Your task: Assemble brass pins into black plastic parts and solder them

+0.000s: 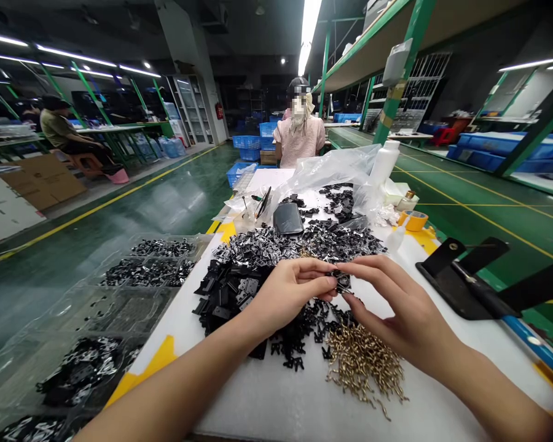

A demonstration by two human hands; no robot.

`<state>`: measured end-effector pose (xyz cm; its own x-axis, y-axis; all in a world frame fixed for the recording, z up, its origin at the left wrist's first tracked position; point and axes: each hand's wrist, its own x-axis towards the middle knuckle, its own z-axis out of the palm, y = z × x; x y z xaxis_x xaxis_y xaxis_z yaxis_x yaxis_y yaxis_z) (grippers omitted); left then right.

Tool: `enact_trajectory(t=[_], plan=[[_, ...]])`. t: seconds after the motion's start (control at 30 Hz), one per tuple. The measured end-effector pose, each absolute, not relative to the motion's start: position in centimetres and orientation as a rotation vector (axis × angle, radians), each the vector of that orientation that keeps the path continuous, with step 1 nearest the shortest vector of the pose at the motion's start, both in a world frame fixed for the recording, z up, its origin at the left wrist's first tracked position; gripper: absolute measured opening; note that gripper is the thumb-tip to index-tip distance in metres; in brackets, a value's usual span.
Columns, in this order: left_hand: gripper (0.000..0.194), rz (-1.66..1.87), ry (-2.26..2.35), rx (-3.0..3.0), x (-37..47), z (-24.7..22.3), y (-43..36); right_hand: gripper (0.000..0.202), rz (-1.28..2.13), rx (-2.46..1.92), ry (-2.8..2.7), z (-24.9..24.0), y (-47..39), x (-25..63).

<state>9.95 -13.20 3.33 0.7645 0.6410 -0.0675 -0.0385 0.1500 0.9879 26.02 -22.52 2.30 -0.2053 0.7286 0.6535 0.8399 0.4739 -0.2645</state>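
Both hands pinching one small black part (pixel 341 280) above the white table (pixel 281 399).
Left hand (pixel 290 294) and right hand (pixel 396 313) are gripping by fingertips; best kept steady over the brass springs (pixel 364 362), clear of the black pile (pixel 258 270).

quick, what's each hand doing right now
left hand: fingers pinched shut on the small black part
right hand: pinched on the same small black part from the other side

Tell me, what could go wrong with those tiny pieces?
The black part is pinched only by the fingertips of the left hand and right hand, so it might slip into the black pile below and get lost. The brass pins lie loose beside the right wrist; a sweep of the arm could scatter them.
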Motion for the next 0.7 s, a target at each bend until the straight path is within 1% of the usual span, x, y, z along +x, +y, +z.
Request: enact_trajectory(t=[0.23,0.43,0.57,0.7], plan=[[0.016,0.516,0.564,1.377,9.91,3.63,-13.21,0.034,-0.226,-1.294,-1.982,2.19,-22.54,26.19],[0.019,0.544,0.589,1.373,9.92,3.66,-13.33,0.023,-0.244,-1.29,-2.026,2.17,-22.51,26.3],[0.02,0.561,0.595,1.38,9.93,3.7,-13.36,0.023,-0.212,-1.296,-1.992,2.11,-22.54,26.05],[0.02,0.561,0.594,1.402,9.88,3.73,-13.34,0.028,-0.2,-1.306,-1.963,2.08,-22.58,25.98]])
